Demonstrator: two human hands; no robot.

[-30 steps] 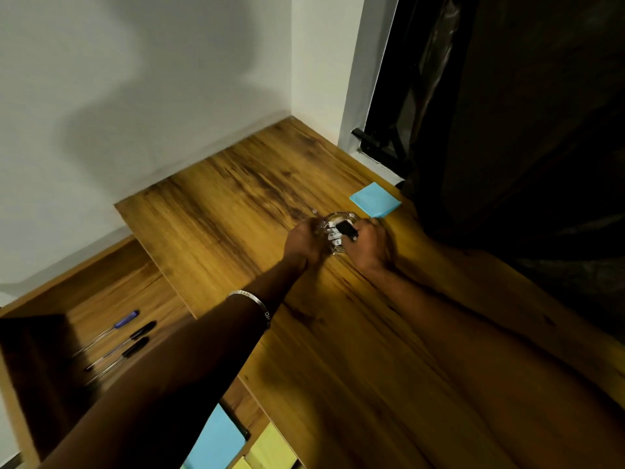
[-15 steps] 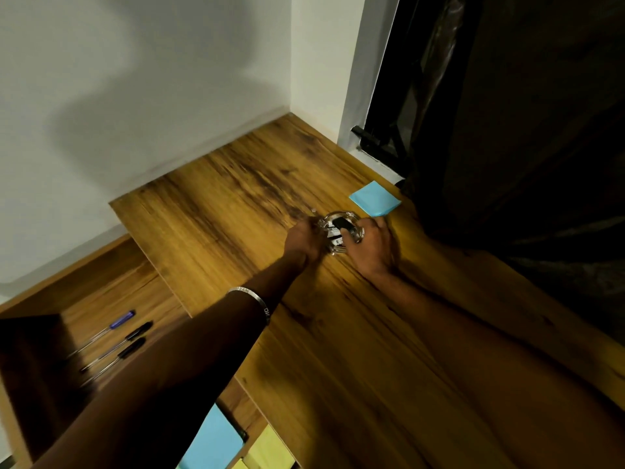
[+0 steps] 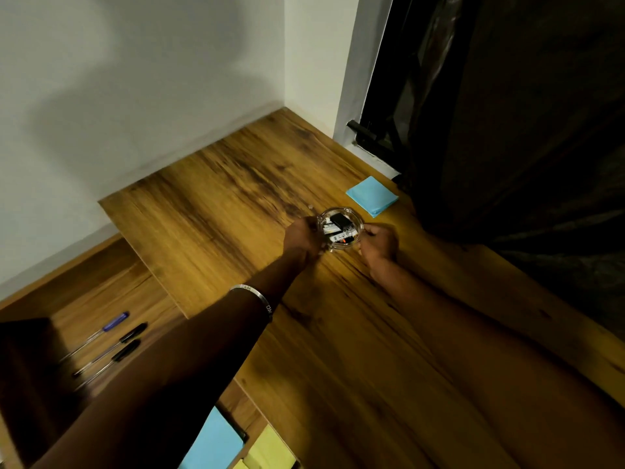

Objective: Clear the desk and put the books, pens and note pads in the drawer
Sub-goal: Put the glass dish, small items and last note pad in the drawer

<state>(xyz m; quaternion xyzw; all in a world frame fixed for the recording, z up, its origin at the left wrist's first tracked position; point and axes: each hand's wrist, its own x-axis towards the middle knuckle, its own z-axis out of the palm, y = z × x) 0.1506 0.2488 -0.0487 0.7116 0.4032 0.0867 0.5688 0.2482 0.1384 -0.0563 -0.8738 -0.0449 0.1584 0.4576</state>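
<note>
On the far side of the desk [image 3: 338, 333], near its right edge, I held a small glass dish [image 3: 340, 229] between both hands. My left hand [image 3: 301, 235] gripped its left rim and my right hand [image 3: 380, 243] gripped its right rim, fingers curled in close around the glass on each side. I could not tell whether the dish rested on the wood or hung just above it. Inside lay a black block and some small white pieces with markings too blurred for me to read. A metal bangle [image 3: 253, 296] sat on my left forearm.

Just beyond the dish, toward the dark curtain [image 3: 507, 130], a blue pad [image 3: 372, 196] lay flat on the desk, apart from my hands and close to the desk's edge.

To my left, lower than the desktop, the drawer [image 3: 101, 286] stood open. Three pens [image 3: 108, 346] lay in it side by side, one with a blue cap [image 3: 115, 323] and two with black caps, all slanted the same way. Nearer to me, at the bottom of the view, a second blue pad [image 3: 216, 441] and a yellow pad [image 3: 270, 450] lay side by side in a lower section, the yellow one to the right; my left arm hid part of that spot
</note>
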